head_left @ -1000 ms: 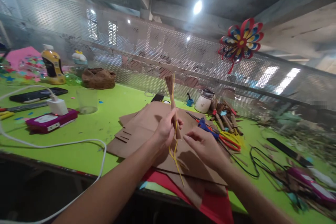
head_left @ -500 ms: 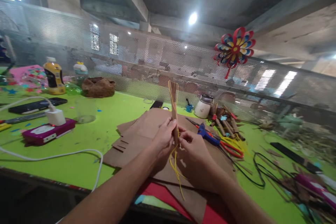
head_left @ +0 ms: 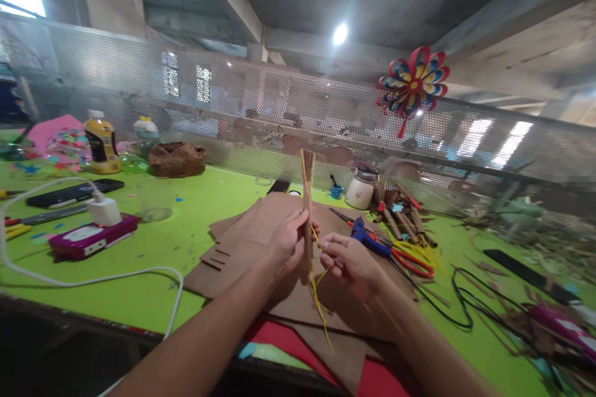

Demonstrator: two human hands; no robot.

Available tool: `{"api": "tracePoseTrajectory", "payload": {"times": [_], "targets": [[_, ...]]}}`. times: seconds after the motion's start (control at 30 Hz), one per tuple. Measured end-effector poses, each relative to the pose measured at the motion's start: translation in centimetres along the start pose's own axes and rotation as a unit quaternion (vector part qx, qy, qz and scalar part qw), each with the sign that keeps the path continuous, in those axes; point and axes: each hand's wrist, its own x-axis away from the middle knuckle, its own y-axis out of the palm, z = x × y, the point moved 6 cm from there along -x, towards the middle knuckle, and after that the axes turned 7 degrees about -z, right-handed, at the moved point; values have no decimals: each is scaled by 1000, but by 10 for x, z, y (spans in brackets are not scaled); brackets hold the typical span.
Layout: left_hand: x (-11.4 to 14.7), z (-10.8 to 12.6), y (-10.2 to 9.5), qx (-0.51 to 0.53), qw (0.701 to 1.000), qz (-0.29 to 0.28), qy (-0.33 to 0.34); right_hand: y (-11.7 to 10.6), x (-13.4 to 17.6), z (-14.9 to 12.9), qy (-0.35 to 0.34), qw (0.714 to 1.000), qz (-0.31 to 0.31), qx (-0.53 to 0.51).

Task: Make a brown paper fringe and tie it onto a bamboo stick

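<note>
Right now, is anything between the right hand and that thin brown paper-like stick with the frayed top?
Yes, two small things: the fingertips of the left hand, curled around the thin brown paper-like stick, and the thin yellow strand that the right hand pinches. Otherwise, nothing visible stands in the gap.

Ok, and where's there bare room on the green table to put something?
Mostly bare: the green tabletop between the purple power strip and the cardboard, in front of the clear cup. Crowded: the right side, with blue glue gun, scissors and brown rolls.
</note>
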Motion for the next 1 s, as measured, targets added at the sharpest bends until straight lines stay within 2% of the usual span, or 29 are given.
{"api": "tracePoseTrajectory", "payload": {"times": [0.07, 0.13, 0.23, 0.33, 0.47, 0.6, 0.7, 0.87, 0.93, 1.0], "targets": [[-2, 2, -2, 3, 1000, -2, 8, -3, 1, -5, -38, 997, 45, 52], [-4, 3, -3, -1, 1000, -9, 16, -2, 4, -14, -106, 983, 71, 129], [-5, 1, -3, -9, 1000, -20, 11, 8, 11, -28, -211, 939, 76, 260], [-3, -1, -3, -29, 1000, -10, -2, 15, 17, -34, -263, 900, 76, 339], [-1, 0, -2, -47, 999, -3, 14, 12, 18, -31, -257, 889, 100, 365], [-3, -1, -2, -42, 999, -11, 23, 12, 18, -30, -262, 891, 84, 362], [-3, -1, -2, -38, 999, -11, 26, 14, 20, -30, -260, 891, 95, 359], [0, 0, 2, -27, 1000, -5, 13, 18, 27, -30, -284, 868, 123, 389], [1, 0, 3, -31, 1000, -5, 4, 16, 25, -29, -276, 882, 122, 363], [2, 1, 3, -40, 999, -4, -4, 9, 19, -26, -236, 920, 121, 290]]}}
